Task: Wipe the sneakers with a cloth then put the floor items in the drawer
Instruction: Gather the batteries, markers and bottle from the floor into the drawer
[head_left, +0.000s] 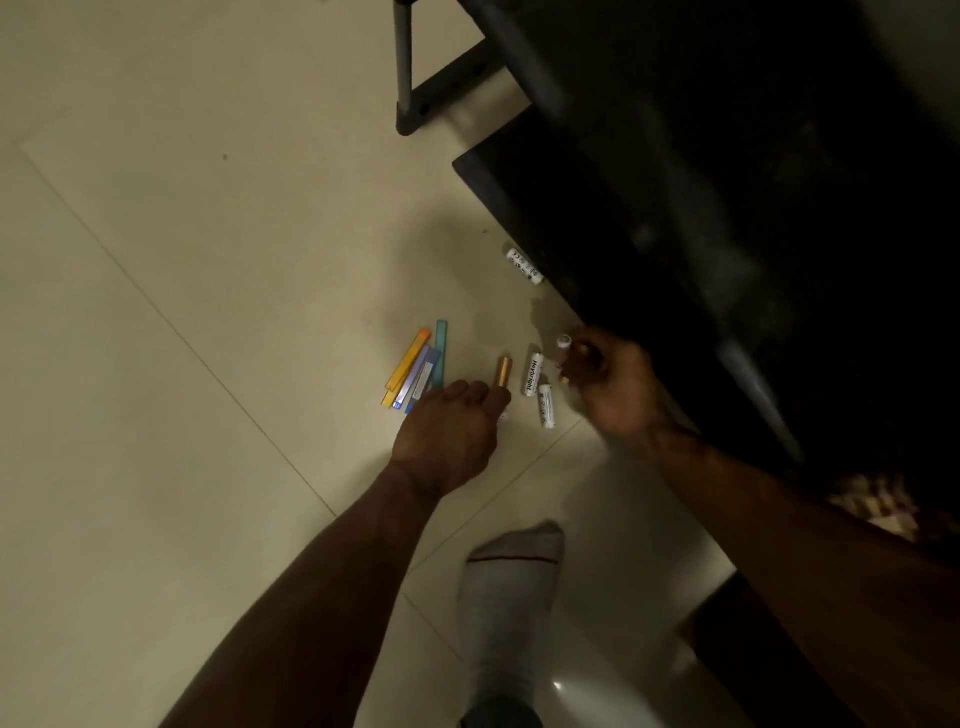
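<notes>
Reaching down over the tiled floor (156, 260), the person is working among a scatter of small items beside a dark piece of furniture (727, 182). The left hand (447, 431) is hovering at a copper-coloured battery (503, 371), its fingers curling toward the lower end — whether they are actually pinching it cannot be told, since the hand is hiding the contact. The right hand (613, 389) is closing its grip on a small bunch of cylinders (one white-capped end (564, 342) is poking out at the top, and the count inside is unclear), held just above the floor.

Three white batteries are lying loose: one marked "Heybright" (534, 375) just beside the copper one, a second (546, 406) touching or nearly touching its lower end, and a third (524, 266) well apart, up against the furniture's edge. To the left of the copper battery a fan of flat plastic strips is lying — about five, in orange (410, 356), yellow, pale purple, blue and teal (440, 353), overlapping one another.

A foot in a grey sock (511, 571) is standing near the bottom of the view.
</notes>
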